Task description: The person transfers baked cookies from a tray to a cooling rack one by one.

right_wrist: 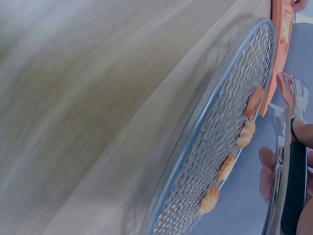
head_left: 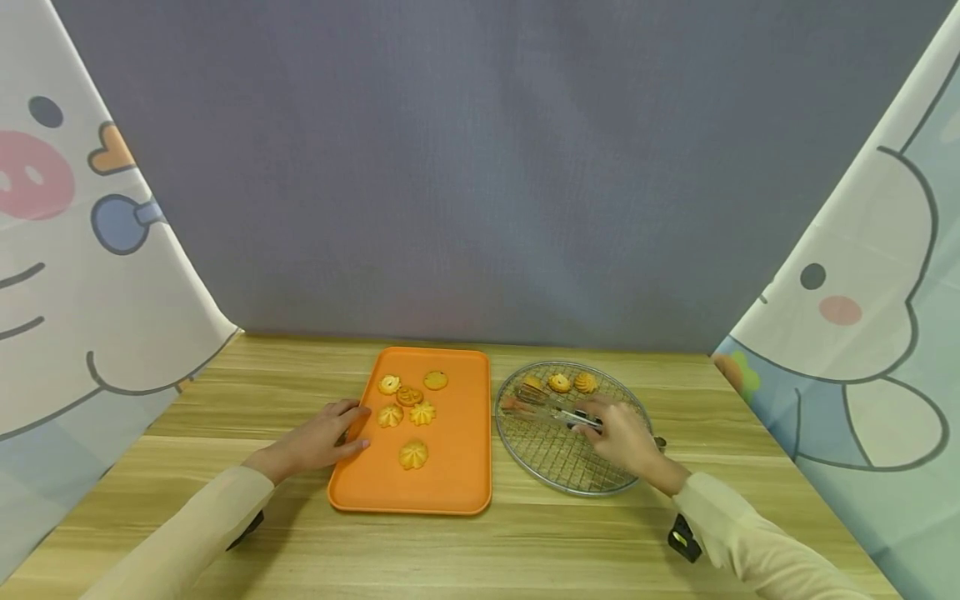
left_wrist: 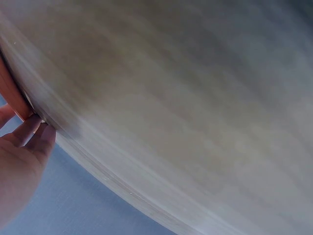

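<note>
My left hand grips the left rim of an orange tray; the left wrist view shows the fingertips right at the tray's edge, low on the table. Several golden cookies lie on that tray, some flower-shaped. My right hand holds metal tongs with black grips over a round wire rack. The tongs' heads point left, spread apart, above the rack's left part. On the rack sit several cookies, among them a swirled cookie and a ring-shaped cookie.
Tray and rack stand side by side on a wood-grain table, a narrow strip between them. A grey cloth rises behind the table's back edge. Cartoon-printed cloths flank both sides.
</note>
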Available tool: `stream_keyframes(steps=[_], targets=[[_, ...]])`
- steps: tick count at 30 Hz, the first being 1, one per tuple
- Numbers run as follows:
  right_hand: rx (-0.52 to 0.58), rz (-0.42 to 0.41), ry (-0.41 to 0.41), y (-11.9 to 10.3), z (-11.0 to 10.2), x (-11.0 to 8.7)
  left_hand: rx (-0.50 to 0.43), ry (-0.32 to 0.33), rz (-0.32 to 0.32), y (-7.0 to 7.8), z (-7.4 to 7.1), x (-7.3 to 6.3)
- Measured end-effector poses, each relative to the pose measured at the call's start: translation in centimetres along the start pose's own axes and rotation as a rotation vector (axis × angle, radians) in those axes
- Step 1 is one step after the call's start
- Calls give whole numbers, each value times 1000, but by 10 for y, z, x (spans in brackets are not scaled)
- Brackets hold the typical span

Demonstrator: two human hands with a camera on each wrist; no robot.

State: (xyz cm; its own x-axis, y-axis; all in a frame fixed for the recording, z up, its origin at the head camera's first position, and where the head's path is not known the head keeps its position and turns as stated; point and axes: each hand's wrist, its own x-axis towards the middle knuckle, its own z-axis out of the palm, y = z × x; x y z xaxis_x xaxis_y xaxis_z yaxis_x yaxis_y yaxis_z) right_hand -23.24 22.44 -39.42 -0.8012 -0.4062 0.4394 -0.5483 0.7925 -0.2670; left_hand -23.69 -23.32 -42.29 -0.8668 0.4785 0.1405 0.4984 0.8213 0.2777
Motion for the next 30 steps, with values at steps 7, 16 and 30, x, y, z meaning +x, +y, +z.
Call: stream_keyframes(steps=[7, 16, 30], targets=[[39, -56, -24, -15, 7, 2, -11, -10, -5, 0, 0, 0], [87, -89, -92, -39, 15, 7, -8, -15, -10, 0, 0, 1], [75, -232, -156, -69, 29, 15, 1, -18, -13, 0, -1, 0]])
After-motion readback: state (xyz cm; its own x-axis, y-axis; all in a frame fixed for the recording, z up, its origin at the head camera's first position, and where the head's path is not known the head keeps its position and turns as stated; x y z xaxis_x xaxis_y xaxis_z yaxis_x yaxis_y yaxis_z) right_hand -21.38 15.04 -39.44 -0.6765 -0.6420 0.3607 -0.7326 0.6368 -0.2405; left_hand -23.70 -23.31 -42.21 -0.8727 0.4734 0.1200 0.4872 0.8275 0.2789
